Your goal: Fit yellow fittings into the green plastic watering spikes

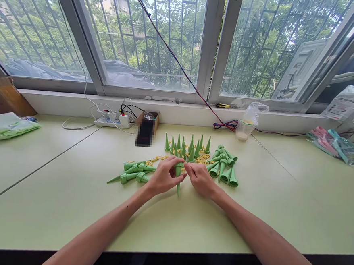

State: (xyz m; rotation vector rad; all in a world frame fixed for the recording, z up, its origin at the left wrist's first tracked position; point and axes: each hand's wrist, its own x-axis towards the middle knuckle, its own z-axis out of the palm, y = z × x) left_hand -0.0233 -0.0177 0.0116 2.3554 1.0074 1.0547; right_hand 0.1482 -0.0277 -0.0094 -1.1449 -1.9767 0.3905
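My left hand (pixel 162 176) is closed around a green plastic watering spike (pixel 178 188), its pointed end aimed down toward the table. At the spike's upper side my right hand (pixel 200 178) is closed in a pinch, with a small yellow piece (pixel 183 170) at its fingertips. Behind my hands several green spikes (pixel 208 145) stand point up, with small yellow pieces (pixel 204 158) scattered among them. More spikes (pixel 130 178) lie to the left of my left hand. Another pile of spikes (pixel 224 168) lies on the right.
The pale green table (pixel 77 206) runs up to a window sill. Along the back are a power strip (pixel 112 122), a small cardboard box (pixel 156 122), bundled wires (pixel 226 124) and a plastic cup (pixel 244 130). Bagged pink and teal items (pixel 339 146) lie far right, a wipes-like packet (pixel 12 127) far left.
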